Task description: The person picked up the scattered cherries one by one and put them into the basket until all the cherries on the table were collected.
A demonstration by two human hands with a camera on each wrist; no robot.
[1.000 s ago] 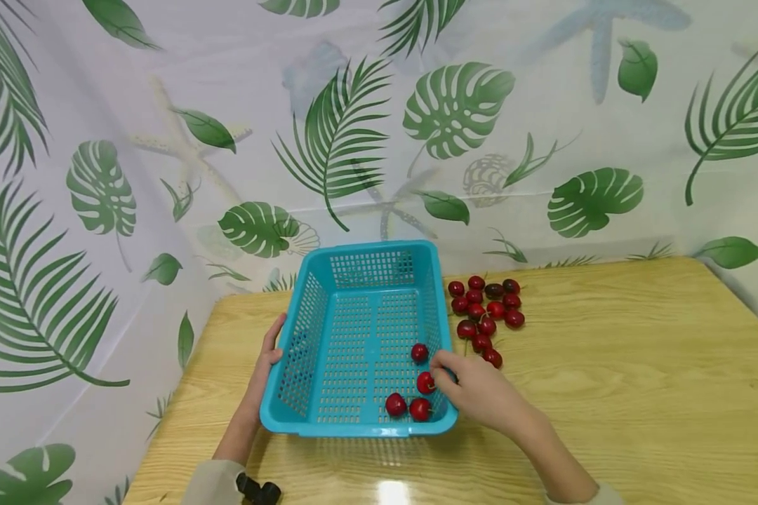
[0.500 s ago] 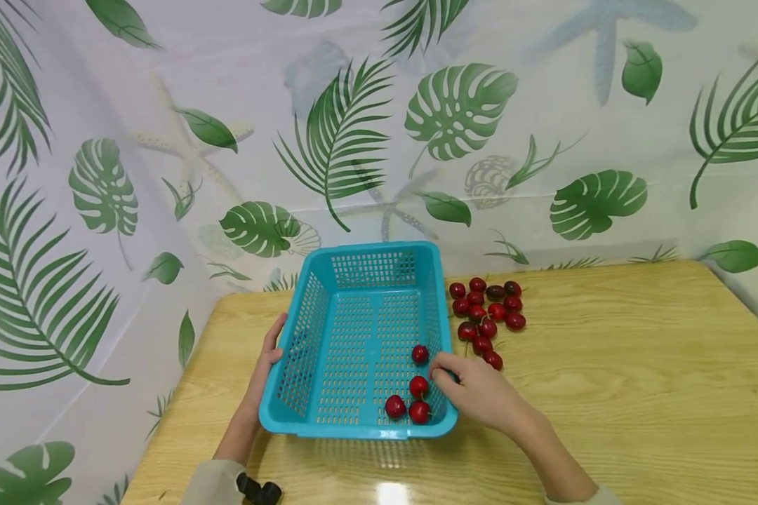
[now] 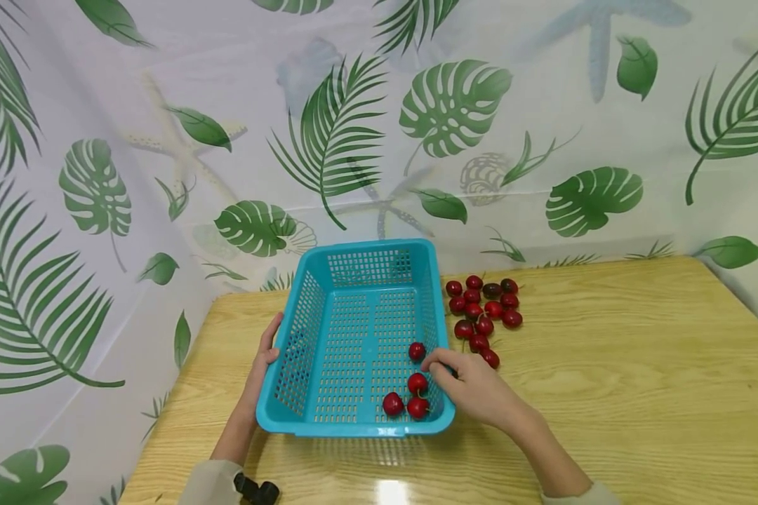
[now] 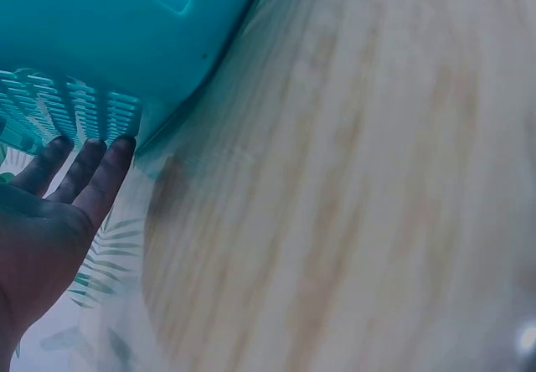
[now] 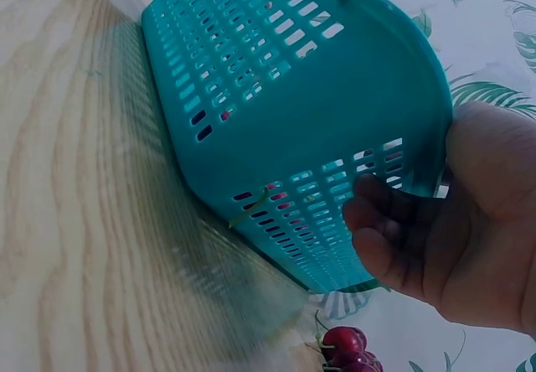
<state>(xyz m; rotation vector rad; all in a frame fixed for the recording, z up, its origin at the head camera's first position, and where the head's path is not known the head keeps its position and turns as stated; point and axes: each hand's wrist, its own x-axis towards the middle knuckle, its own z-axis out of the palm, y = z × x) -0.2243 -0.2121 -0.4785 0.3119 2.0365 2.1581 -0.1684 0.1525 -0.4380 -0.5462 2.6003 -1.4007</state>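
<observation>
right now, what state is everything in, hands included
Blue basket: open side up, sparsely filled
Inside cherries: four, toward its near right corner
Outside cherries: loosely bunched to its right
Left hand: fingers extended against the basket's left side
Right hand: fingers curled at the right rim, no cherry visible in it

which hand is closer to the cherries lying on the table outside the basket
Right. The right hand is at the right rim of the basket, just on the near side of those cherries; the left hand is across the basket, against its left wall.
</observation>
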